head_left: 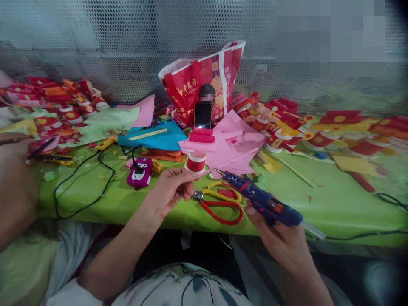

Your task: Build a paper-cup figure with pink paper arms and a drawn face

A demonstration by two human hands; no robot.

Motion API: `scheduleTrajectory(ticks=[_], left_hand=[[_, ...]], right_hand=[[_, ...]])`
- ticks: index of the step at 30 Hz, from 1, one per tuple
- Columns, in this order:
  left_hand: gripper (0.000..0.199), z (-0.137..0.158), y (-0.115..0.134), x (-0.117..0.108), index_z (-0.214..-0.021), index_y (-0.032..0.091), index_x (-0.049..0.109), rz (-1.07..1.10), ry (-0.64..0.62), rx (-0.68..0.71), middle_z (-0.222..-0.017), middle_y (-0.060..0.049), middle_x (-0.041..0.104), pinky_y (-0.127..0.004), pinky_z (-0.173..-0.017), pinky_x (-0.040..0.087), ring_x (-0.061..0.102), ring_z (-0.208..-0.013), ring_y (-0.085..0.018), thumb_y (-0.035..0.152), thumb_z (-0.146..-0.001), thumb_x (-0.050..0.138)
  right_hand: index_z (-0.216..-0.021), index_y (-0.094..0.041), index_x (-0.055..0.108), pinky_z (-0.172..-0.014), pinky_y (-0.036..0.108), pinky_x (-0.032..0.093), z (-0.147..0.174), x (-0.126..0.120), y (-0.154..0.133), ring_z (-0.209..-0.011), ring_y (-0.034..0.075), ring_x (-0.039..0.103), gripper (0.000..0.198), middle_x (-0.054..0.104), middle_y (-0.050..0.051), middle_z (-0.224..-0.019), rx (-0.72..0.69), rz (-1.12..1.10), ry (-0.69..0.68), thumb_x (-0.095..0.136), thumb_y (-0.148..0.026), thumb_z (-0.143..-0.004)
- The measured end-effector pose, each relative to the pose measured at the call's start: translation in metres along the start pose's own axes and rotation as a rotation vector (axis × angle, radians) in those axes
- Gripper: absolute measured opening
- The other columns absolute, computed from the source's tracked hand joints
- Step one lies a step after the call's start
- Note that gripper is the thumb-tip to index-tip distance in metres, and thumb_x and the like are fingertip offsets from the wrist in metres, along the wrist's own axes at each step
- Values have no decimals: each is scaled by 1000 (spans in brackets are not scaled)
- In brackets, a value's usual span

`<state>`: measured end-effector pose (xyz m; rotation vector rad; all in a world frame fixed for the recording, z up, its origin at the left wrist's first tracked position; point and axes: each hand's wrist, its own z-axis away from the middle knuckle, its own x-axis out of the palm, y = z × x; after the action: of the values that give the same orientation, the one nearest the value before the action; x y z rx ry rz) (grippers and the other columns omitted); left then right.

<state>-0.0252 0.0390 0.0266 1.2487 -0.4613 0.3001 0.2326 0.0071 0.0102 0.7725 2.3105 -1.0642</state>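
Between the thumb and fingers of my left hand [174,189] is a thin pink paper strip [204,172], its free end pointing right. My right hand [280,238] grips a dark blue hot glue gun [261,195], with a clear glue stick [314,230] poking out of its back. The gun's metal tip is close to the strip's free end; whether they touch I cannot tell. Below lie scissors [221,212] with red and yellow handles. Just behind my left fingers stands a small red and white paper cylinder [195,162], partly hidden.
Pink sheets [239,140] and a blue sheet [153,136] lie behind. A purple power socket [139,172] with a black cord stands left. A phone [202,114] leans before a red bag [185,89]. Paper figures [283,123] crowd the right. Another person's arm [15,191] is at far left.
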Motion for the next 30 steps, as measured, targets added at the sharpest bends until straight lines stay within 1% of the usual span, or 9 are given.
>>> scheduleTrajectory(ticks=[3, 8, 13, 17, 24, 27, 30], left_hand=[[19, 0, 1, 0, -70, 14, 72, 1, 2, -2, -47, 3, 60, -13, -38, 34, 50, -37, -3, 29, -74, 82], [19, 0, 1, -1, -69, 14, 72, 11, 1, 3, -46, 4, 60, -12, -37, 33, 49, -36, -3, 29, -75, 82], [20, 1, 1, -3, -68, 14, 71, -1, -13, 21, -47, 4, 61, -12, -37, 33, 50, -36, -3, 28, -76, 82], [21, 1, 1, -3, -67, 14, 70, -10, -12, 19, -46, 4, 60, -11, -37, 33, 49, -36, -2, 29, -76, 81], [24, 1, 0, -4, -65, 14, 68, -36, 2, 22, -46, 4, 60, -11, -38, 33, 50, -37, -2, 30, -76, 81], [22, 1, 1, -4, -66, 14, 69, -20, 8, 21, -46, 4, 59, -11, -38, 33, 49, -36, -2, 29, -75, 82], [23, 1, 3, -3, -64, 14, 69, -3, 1, 24, -45, 4, 60, -11, -37, 32, 49, -35, -2, 29, -74, 83]], right_hand=[[-82, -22, 67, -54, 31, 51, -3, -1, -3, -59, 19, 62, 22, 66, 3, -69, -3, -14, -19, 62, -40, -94], [-77, -22, 67, -51, 30, 47, -6, -1, -5, -55, 18, 59, 26, 64, 3, -66, -6, -7, -18, 62, -41, -95], [-72, -21, 65, -49, 29, 46, -7, -2, -7, -52, 17, 60, 28, 65, 2, -63, 17, 2, 18, 63, -40, -93], [-76, -21, 68, -49, 28, 48, -8, -4, -8, -53, 18, 62, 26, 67, 1, -62, 26, 30, 41, 64, -41, -92], [-71, -22, 68, -49, 29, 49, -8, -5, -6, -51, 19, 62, 31, 67, 2, -60, 50, 58, 41, 62, -43, -92], [-70, -22, 69, -48, 29, 48, -7, -6, -3, -51, 19, 62, 33, 67, 2, -60, 52, 76, 65, 62, -45, -91], [-72, -22, 69, -47, 29, 48, -7, -6, -1, -52, 19, 63, 30, 68, 2, -61, 42, 62, 88, 62, -44, -92]])
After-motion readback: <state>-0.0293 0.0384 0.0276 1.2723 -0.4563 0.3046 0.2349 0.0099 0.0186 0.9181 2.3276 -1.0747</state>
